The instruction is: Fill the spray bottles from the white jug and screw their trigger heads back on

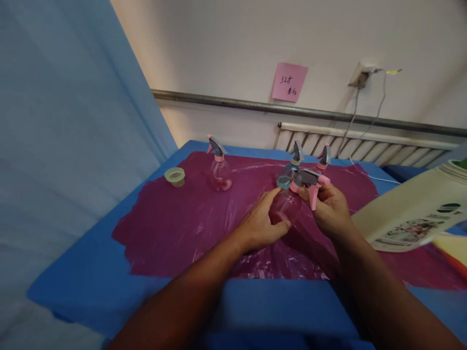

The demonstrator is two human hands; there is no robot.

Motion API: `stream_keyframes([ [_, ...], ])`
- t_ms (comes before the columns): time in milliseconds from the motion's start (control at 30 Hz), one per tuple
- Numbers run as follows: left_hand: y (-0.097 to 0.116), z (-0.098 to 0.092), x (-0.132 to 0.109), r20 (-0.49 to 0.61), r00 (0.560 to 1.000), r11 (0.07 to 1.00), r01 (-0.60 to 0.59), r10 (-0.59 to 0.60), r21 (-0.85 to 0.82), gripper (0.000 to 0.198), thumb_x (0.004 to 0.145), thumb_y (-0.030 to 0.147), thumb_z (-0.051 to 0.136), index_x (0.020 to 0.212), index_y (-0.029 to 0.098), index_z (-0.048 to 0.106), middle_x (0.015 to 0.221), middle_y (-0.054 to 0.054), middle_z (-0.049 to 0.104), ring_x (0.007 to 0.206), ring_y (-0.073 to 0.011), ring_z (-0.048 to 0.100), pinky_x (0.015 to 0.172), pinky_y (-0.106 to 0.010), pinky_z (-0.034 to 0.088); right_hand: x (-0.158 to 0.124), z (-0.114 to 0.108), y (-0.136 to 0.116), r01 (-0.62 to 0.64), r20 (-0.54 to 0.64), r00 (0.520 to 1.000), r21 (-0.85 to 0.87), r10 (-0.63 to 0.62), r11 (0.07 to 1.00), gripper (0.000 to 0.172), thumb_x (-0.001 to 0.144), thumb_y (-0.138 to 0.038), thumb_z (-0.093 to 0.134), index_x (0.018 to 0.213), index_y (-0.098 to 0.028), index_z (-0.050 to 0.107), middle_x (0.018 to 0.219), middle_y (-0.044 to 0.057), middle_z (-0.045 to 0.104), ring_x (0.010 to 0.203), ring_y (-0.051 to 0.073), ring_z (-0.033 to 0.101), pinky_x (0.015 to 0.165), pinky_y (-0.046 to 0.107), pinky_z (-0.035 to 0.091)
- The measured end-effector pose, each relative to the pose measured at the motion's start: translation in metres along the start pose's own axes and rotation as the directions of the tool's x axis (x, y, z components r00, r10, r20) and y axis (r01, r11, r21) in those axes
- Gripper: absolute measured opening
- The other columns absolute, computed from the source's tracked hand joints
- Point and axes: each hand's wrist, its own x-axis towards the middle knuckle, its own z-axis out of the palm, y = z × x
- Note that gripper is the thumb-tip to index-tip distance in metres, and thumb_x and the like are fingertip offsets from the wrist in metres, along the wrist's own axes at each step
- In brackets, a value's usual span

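A clear spray bottle with a grey and pink trigger head stands tilted a little between my two hands. My left hand grips its round body, thumb in front and fingers behind. At its neck my right hand has its fingers closed around the collar and pink trigger. Just behind it stand a bluish spray bottle with a grey head and another pink-collared spray bottle. Further left is a spray bottle with a little pinkish liquid or tint at its bottom.
A pale green small tub sits at the left on a purple plastic sheet over the blue table. A large cream jug leans at the right. Behind are a metal rail, radiator and hanging cables. A blue curtain hangs left.
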Motion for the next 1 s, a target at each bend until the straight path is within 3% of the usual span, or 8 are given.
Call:
stream_keyframes([
  [167,-0.002,-0.002,-0.003,0.008,0.995,0.993,-0.097,0.096,0.065,0.109,0.097,0.031,0.084,0.190,0.038,0.028,0.192,-0.012,0.044,0.177,-0.0406,0.046,0.146,-0.068,0.040,0.000,0.002,0.007,-0.019,-0.029,0.999,0.047,0.020,0.999,0.050,0.070,-0.049,0.114,0.107,-0.030,0.087,0.108,0.005,0.090,0.100,0.027,0.085,0.095,0.045,0.072],
  [267,-0.004,-0.001,-0.003,0.022,0.985,0.980,-0.175,0.173,0.097,0.109,0.099,0.030,0.081,0.191,0.044,0.024,0.186,-0.010,0.050,0.171,-0.0379,0.053,0.143,-0.065,0.045,-0.001,0.006,0.007,-0.031,-0.010,0.999,0.085,0.032,0.996,0.053,0.068,-0.047,0.115,0.109,-0.030,0.086,0.110,0.004,0.089,0.101,0.026,0.084,0.097,0.045,0.071],
  [433,-0.010,0.001,-0.003,0.045,0.971,0.959,-0.238,0.233,0.155,0.110,0.100,0.028,0.080,0.191,0.048,0.022,0.174,-0.009,0.055,0.157,-0.0341,0.063,0.132,-0.058,0.056,-0.004,0.006,0.007,-0.016,-0.015,1.000,0.030,0.016,0.999,0.062,0.066,-0.045,0.116,0.117,-0.030,0.085,0.107,0.003,0.087,0.091,0.023,0.079,0.084,0.039,0.069],
  [567,-0.011,0.001,-0.005,0.073,0.975,0.957,-0.220,0.209,0.188,0.113,0.100,0.030,0.079,0.192,0.050,0.016,0.170,-0.009,0.056,0.144,-0.0318,0.069,0.123,-0.054,0.062,-0.005,0.003,0.008,0.016,0.008,1.000,-0.060,-0.016,0.998,0.053,0.068,-0.046,0.115,0.106,-0.028,0.083,0.096,0.003,0.082,0.083,0.022,0.074,0.076,0.038,0.065],
  [700,-0.008,0.000,-0.005,0.105,0.977,0.965,-0.203,0.187,0.169,0.113,0.098,0.027,0.078,0.191,0.051,0.018,0.168,-0.009,0.057,0.139,-0.0311,0.070,0.119,-0.053,0.063,-0.007,0.004,0.010,-0.035,0.044,0.998,-0.053,0.038,0.998,0.051,0.070,-0.052,0.113,0.100,-0.028,0.080,0.091,0.003,0.081,0.082,0.026,0.075,0.075,0.042,0.066],
  [833,-0.003,-0.003,-0.004,0.082,0.984,0.977,-0.168,0.159,0.129,0.113,0.098,0.028,0.080,0.192,0.048,0.019,0.173,-0.009,0.056,0.154,-0.0345,0.064,0.131,-0.056,0.055,-0.009,0.007,0.011,-0.024,0.035,0.999,-0.067,0.026,0.997,0.051,0.076,-0.057,0.110,0.106,-0.028,0.082,0.102,0.005,0.086,0.094,0.028,0.081,0.083,0.042,0.069],
  [1000,0.001,-0.008,-0.003,0.058,0.994,0.990,-0.103,0.098,0.092,0.113,0.100,0.035,0.082,0.193,0.043,0.018,0.183,-0.012,0.050,0.161,-0.0390,0.060,0.138,-0.061,0.050,-0.010,0.005,0.010,0.077,0.058,0.995,-0.008,-0.077,0.997,0.062,0.090,-0.059,0.100,0.143,-0.036,0.078,0.139,0.008,0.087,0.126,0.030,0.084,0.113,0.048,0.068],
])
